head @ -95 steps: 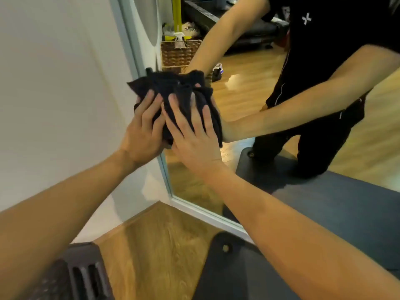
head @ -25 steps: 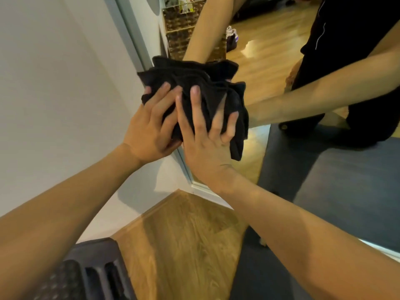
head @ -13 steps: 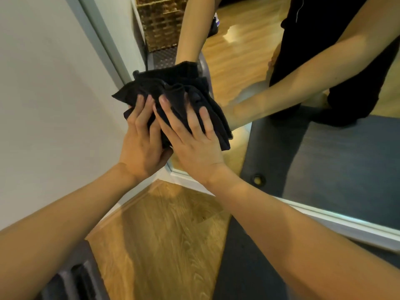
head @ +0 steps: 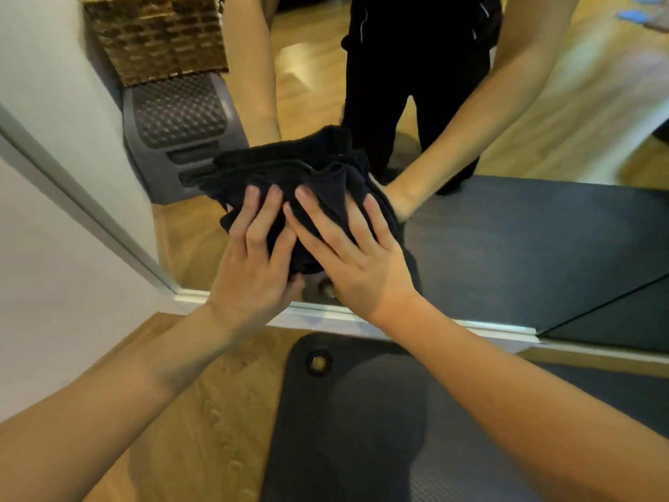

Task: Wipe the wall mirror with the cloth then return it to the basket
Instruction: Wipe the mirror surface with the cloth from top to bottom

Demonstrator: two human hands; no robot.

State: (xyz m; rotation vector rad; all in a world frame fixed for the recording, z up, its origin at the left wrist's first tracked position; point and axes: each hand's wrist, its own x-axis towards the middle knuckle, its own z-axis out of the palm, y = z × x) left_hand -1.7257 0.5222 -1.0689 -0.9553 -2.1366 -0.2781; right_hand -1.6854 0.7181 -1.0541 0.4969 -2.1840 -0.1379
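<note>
Cloth (head: 289,172) pressed to mirror (head: 506,226) under both flat hands, dark mat (head: 362,429) below, basket (head: 155,34) seemingly reflected.

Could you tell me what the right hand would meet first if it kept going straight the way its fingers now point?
The right hand already presses the black cloth; straight on, it would only bunch the cloth harder against the mirror behind it.

A wooden floor (head: 202,422) carries a dark mat (head: 362,429) butted against the mirror's frame.
</note>
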